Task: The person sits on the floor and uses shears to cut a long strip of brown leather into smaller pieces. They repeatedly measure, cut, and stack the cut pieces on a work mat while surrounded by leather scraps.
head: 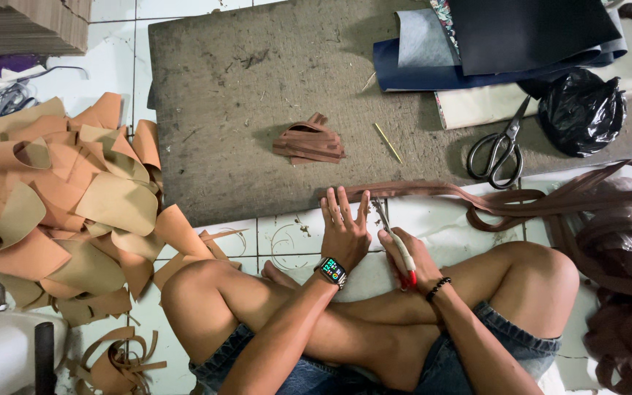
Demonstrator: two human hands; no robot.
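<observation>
Board (257, 110): right hand (411, 260) hides cutter's handle.

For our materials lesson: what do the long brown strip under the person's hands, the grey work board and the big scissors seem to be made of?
The long brown strip looks like leather or imitation leather: matt, limp, folding in loops. The grey work board seems rubber or dense fibreboard: dull, scuffed, scored surface. The big scissors look like bare metal: dark grey with glinting edges. The left hand presses the strip flat.

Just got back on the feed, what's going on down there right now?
A person sits cross-legged on the floor. The left hand presses flat on a long brown strip at the edge of a grey work board, while the right hand holds a red-handled cutting tool to it. Scissors lie nearby, untouched.
</observation>
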